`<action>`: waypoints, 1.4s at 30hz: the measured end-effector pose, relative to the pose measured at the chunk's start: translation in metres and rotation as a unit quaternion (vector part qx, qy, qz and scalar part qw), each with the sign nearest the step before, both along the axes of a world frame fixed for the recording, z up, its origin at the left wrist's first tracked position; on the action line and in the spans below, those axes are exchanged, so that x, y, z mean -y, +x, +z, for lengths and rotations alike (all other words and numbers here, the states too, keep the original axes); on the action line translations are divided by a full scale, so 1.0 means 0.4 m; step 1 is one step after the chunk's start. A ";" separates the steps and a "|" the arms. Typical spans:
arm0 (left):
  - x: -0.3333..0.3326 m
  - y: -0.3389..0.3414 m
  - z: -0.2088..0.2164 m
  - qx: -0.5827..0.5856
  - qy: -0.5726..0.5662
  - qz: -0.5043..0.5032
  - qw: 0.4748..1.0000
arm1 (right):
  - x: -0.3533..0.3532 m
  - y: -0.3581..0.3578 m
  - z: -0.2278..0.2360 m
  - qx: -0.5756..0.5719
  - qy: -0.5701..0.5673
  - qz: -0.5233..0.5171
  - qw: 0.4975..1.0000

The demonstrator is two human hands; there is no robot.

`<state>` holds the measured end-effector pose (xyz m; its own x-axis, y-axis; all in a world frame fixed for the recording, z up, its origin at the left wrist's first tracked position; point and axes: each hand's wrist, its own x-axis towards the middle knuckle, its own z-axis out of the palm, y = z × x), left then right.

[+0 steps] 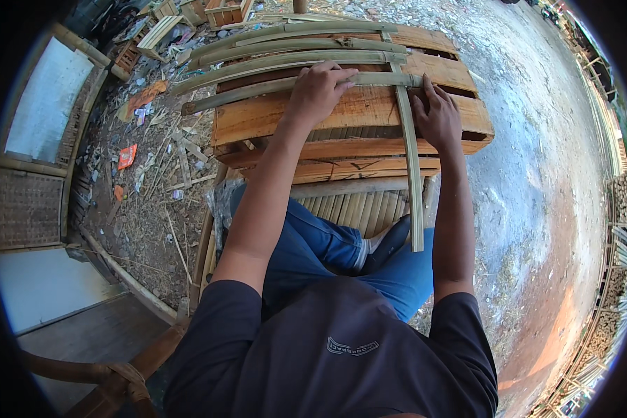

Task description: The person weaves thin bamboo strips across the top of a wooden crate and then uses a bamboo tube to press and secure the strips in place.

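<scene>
A bamboo strip lies crosswise over a slatted wooden crate in front of me. My left hand grips it near the middle, fingers curled over the top. At its right end, my right hand pinches the tip between thumb and fingers. Beneath that end runs a long, straight bamboo strip, stretching from the far side of the crate toward my lap. Farther back, several more bamboo strips rest side by side on the crate, their right ends over the long strip.
Under the crate is a bamboo-slat surface, with my legs beside it. Small wooden crates stand at the far left. Scraps and litter cover the ground on the left. Stacked bamboo pieces line the right edge.
</scene>
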<state>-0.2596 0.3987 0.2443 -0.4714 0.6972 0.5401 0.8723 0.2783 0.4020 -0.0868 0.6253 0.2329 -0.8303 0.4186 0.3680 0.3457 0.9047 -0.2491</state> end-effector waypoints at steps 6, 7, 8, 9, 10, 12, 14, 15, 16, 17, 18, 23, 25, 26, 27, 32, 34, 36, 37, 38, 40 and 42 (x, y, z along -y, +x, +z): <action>-0.003 0.006 -0.005 -0.016 0.001 -0.003 1.000 | -0.001 0.009 -0.010 -0.004 0.015 -0.001 1.000; -0.005 0.003 -0.006 -0.016 0.000 -0.005 1.000 | 0.001 0.010 -0.011 -0.004 0.014 -0.003 1.000; -0.009 -0.002 -0.006 -0.036 -0.002 -0.006 0.999 | 0.000 0.009 -0.012 -0.017 -0.006 -0.008 1.000; -0.015 -0.008 -0.005 -0.055 -0.004 -0.008 0.998 | -0.001 0.009 -0.013 -0.029 -0.026 -0.013 0.999; -0.021 -0.017 -0.009 -0.053 -0.007 -0.013 0.998 | -0.004 0.010 -0.017 -0.026 -0.030 -0.019 0.999; -0.024 -0.041 -0.007 -0.093 -0.023 -0.001 0.995 | -0.008 0.001 -0.019 -0.051 -0.021 0.010 0.998; -0.035 -0.052 0.009 -0.064 -0.052 0.006 0.997 | -0.014 -0.006 -0.021 -0.046 -0.010 0.001 0.999; -0.039 -0.054 0.014 -0.038 -0.078 0.020 0.996 | -0.013 -0.003 -0.023 -0.045 0.005 -0.001 0.999; -0.039 -0.061 0.011 -0.043 -0.064 0.021 0.997 | -0.008 -0.003 -0.017 -0.045 0.017 0.006 0.999; -0.037 -0.063 0.004 -0.042 -0.065 0.018 0.997 | -0.007 -0.003 -0.016 -0.044 0.015 0.003 0.999; -0.035 -0.066 -0.002 -0.062 -0.050 0.020 0.997 | -0.006 -0.003 -0.014 -0.037 0.010 0.002 0.999; -0.041 -0.056 -0.017 -0.089 -0.002 0.019 0.996 | -0.007 0.003 -0.018 -0.053 0.020 -0.002 0.998; -0.040 -0.053 -0.020 -0.090 0.006 0.012 0.996 | -0.004 0.005 -0.018 -0.047 0.021 0.000 0.999; -0.038 -0.053 -0.021 -0.091 0.006 0.012 0.996 | -0.003 0.005 -0.018 -0.040 0.023 0.001 0.999; -0.035 -0.053 -0.021 -0.091 0.004 0.019 0.996 | -0.002 0.004 -0.018 -0.040 0.023 0.001 0.999; -0.029 -0.037 -0.016 -0.091 0.024 0.013 0.996 | -0.004 0.003 -0.021 -0.040 0.022 0.003 0.999; -0.024 -0.025 -0.011 -0.066 -0.002 0.017 0.998 | -0.004 0.003 -0.022 -0.044 0.019 0.002 0.999; -0.023 -0.019 -0.005 -0.073 -0.002 0.016 0.997 | -0.005 0.001 -0.024 -0.048 0.017 0.001 0.999; -0.024 -0.017 -0.004 -0.080 -0.002 0.014 0.997 | -0.009 0.000 -0.025 -0.053 0.020 0.004 0.998; -0.024 -0.014 -0.003 -0.080 -0.001 0.015 0.997 | -0.012 0.000 -0.027 -0.058 0.022 0.007 0.998; -0.023 -0.014 -0.002 -0.067 -0.025 0.012 0.997 | -0.010 -0.002 -0.029 -0.066 0.012 0.007 0.998; -0.024 -0.012 -0.005 -0.076 -0.017 0.007 0.997 | -0.007 -0.005 -0.027 -0.075 0.001 0.008 0.997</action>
<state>-0.2644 0.4083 0.2423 -0.3951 0.7108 0.5819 0.9186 0.3016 0.2553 -0.0886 0.6280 0.2220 -0.7726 0.4041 0.4897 0.2896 0.9107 -0.2946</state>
